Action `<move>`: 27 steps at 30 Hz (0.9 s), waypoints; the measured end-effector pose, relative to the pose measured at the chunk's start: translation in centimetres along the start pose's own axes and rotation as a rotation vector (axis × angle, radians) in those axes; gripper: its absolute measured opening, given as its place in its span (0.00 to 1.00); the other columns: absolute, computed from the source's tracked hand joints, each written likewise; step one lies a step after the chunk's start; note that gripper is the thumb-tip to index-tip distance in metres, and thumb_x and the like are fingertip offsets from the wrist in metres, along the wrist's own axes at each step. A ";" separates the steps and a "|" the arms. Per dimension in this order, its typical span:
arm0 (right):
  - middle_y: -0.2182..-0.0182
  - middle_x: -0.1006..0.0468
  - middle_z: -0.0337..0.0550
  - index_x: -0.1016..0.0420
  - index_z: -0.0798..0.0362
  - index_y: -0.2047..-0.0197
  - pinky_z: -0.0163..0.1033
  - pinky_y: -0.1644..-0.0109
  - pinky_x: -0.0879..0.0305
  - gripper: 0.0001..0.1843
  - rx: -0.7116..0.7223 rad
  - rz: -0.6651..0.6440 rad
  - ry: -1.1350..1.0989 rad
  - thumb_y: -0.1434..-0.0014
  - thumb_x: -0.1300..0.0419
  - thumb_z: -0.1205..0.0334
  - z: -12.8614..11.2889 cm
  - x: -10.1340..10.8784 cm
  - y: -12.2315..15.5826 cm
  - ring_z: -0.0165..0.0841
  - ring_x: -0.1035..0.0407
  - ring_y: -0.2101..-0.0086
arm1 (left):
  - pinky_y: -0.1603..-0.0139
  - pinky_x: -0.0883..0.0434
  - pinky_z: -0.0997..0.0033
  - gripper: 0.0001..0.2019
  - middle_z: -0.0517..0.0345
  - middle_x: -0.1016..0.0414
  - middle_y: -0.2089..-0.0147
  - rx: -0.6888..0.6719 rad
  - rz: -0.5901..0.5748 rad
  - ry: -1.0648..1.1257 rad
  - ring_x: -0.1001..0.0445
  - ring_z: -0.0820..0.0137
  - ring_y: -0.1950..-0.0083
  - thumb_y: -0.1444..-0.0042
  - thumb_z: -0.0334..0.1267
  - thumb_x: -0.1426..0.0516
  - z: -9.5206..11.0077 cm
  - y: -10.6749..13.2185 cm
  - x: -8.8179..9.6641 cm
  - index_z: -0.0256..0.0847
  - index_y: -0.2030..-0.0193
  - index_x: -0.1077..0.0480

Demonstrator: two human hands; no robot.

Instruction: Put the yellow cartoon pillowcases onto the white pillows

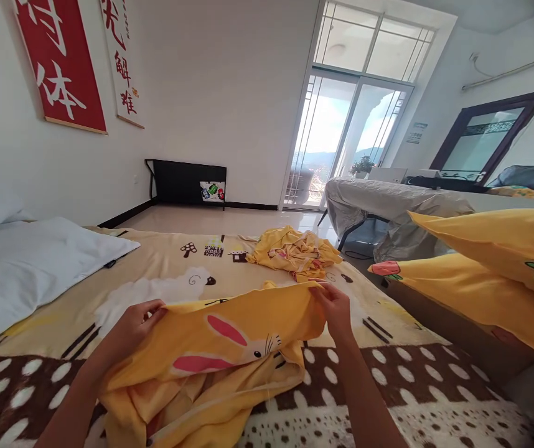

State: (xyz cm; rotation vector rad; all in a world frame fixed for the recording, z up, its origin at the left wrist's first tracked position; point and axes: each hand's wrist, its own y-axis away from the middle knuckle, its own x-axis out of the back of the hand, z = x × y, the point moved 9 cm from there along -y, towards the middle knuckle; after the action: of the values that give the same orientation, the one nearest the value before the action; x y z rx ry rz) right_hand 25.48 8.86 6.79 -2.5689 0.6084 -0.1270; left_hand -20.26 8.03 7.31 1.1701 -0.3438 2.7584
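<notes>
Head camera: a left hand (131, 323) and a right hand (336, 308) hold up a bright yellow fabric cover (267, 320) printed with a white rabbit with pink ears. The left hand pinches the cover's upper edge at its left end between thumb and fingers; the right hand pinches the upper right corner in the same way. Between them the edge is drawn fairly straight, slanting up toward the right hand, while the lower part falls in loose folds onto a plush blanket (159, 252), beige with printed sheep and, nearer the person, a brown band with white spots. The rabbit lies on its side, its ears pointing left.

Just beyond the right hand, a crumpled yellow fabric heap (290, 250) rests on the blanket near its far edge. A plain white pillow (68, 264) lies at the left, well apart from the cover. Off to the right are two plump yellow cushions (491, 230), one above the other; what supports them is hard to make out. Behind these stands a table draped in grey plastic sheeting (383, 199), near a white-framed glass sliding door (325, 124).
</notes>
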 end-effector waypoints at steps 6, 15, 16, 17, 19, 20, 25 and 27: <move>0.75 0.29 0.33 0.27 0.55 0.66 0.30 0.73 0.38 0.19 -0.091 0.207 -0.318 0.58 0.30 0.54 -4.4 1.4 1.7 0.26 0.37 0.75 | 0.48 0.36 0.63 0.12 0.52 0.25 0.57 -0.135 0.153 -0.201 0.29 0.61 0.54 0.47 0.38 0.52 3.0 0.7 -0.2 0.41 0.60 0.31; 0.77 0.34 0.31 0.32 0.54 0.69 0.30 0.76 0.39 0.18 0.008 0.503 -0.278 0.58 0.30 0.54 -8.8 4.4 4.2 0.24 0.40 0.77 | 0.57 0.35 0.65 0.13 0.53 0.26 0.66 -0.465 0.175 -0.370 0.30 0.63 0.63 0.47 0.30 0.55 11.2 3.0 -6.5 0.42 0.67 0.29; 0.77 0.34 0.31 0.32 0.54 0.70 0.29 0.76 0.39 0.18 0.041 0.548 -0.283 0.58 0.30 0.55 -9.2 5.0 4.4 0.24 0.40 0.77 | 0.60 0.36 0.65 0.13 0.53 0.26 0.69 -0.409 0.212 -0.351 0.30 0.64 0.65 0.48 0.31 0.56 10.9 2.7 -5.5 0.42 0.70 0.30; 0.77 0.34 0.31 0.32 0.54 0.71 0.29 0.76 0.39 0.18 0.066 0.583 -0.284 0.59 0.30 0.55 -9.6 5.5 4.5 0.24 0.40 0.77 | 0.62 0.36 0.66 0.12 0.53 0.27 0.71 -0.342 0.232 -0.315 0.30 0.64 0.67 0.49 0.33 0.56 10.2 2.3 -4.4 0.41 0.71 0.31; 0.78 0.34 0.32 0.33 0.54 0.72 0.30 0.76 0.40 0.18 0.093 0.617 -0.276 0.60 0.30 0.55 -10.3 5.8 4.7 0.24 0.41 0.78 | 0.63 0.37 0.66 0.13 0.54 0.27 0.73 -0.201 0.241 -0.230 0.30 0.64 0.68 0.49 0.38 0.55 8.5 1.6 -2.3 0.42 0.73 0.32; 0.78 0.34 0.32 0.33 0.54 0.73 0.30 0.76 0.40 0.19 0.095 0.613 -0.268 0.61 0.29 0.55 -10.5 5.7 4.7 0.24 0.40 0.78 | 0.63 0.37 0.67 0.13 0.55 0.27 0.73 -0.140 0.252 -0.208 0.30 0.65 0.69 0.49 0.40 0.56 7.6 1.4 -1.3 0.42 0.74 0.32; 0.79 0.32 0.33 0.32 0.55 0.72 0.31 0.76 0.39 0.20 0.099 0.527 -0.208 0.62 0.29 0.53 -10.8 3.9 4.7 0.25 0.40 0.78 | 0.62 0.41 0.69 0.12 0.59 0.32 0.75 0.023 0.325 -0.320 0.34 0.68 0.70 0.50 0.41 0.55 4.5 1.1 1.7 0.42 0.77 0.36; 0.79 0.31 0.33 0.31 0.55 0.72 0.31 0.76 0.40 0.20 0.102 0.485 -0.162 0.62 0.29 0.52 -10.7 3.2 4.8 0.25 0.40 0.78 | 0.66 0.43 0.70 0.11 0.59 0.33 0.76 0.102 0.281 -0.362 0.36 0.69 0.71 0.50 0.40 0.55 2.9 0.9 1.8 0.42 0.78 0.39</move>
State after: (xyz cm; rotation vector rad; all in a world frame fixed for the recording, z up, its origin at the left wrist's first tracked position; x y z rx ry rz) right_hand 24.34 -1.07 13.72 -2.2342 1.1042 0.2057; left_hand -19.71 6.43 10.45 1.7790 -0.4379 2.8095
